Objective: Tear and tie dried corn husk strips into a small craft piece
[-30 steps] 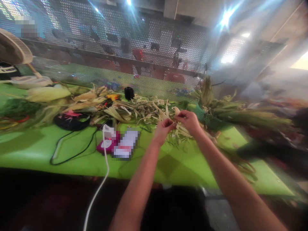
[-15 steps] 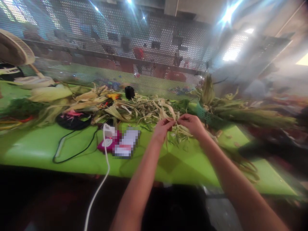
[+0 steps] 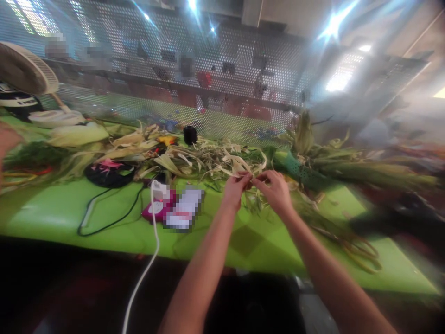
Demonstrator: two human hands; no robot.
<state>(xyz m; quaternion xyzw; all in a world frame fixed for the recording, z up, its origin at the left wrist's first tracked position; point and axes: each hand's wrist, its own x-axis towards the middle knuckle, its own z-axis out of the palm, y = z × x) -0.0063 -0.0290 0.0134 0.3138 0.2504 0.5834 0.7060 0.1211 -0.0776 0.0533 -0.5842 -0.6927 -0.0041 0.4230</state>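
Observation:
My left hand (image 3: 237,189) is closed in a pinch on a pale, dry corn husk strip (image 3: 237,160). Close beside it, my right hand (image 3: 277,189) pinches the same husk with thumb and forefinger, the fingertips nearly meeting those of the left. The strip loops up and away from the fingers. Behind the hands lies a tangled heap of shredded husks (image 3: 208,155), and thin shreds hang below the fingers. The exact spot gripped is partly hidden by the fingers.
A green table (image 3: 208,250) carries a phone (image 3: 184,208), a magenta box (image 3: 153,212) with a white plug and cable, a black ring-shaped item (image 3: 110,175), and a small black cylinder (image 3: 189,135). A green basket (image 3: 295,167) with husks and yellow-handled scissors (image 3: 363,254) are at right. Part of another person shows at far left.
My right hand has turned and dropped slightly, its fingers now reaching towards the left hand. The husk strip now curves in a wider loop to the right. The view has shifted a little.

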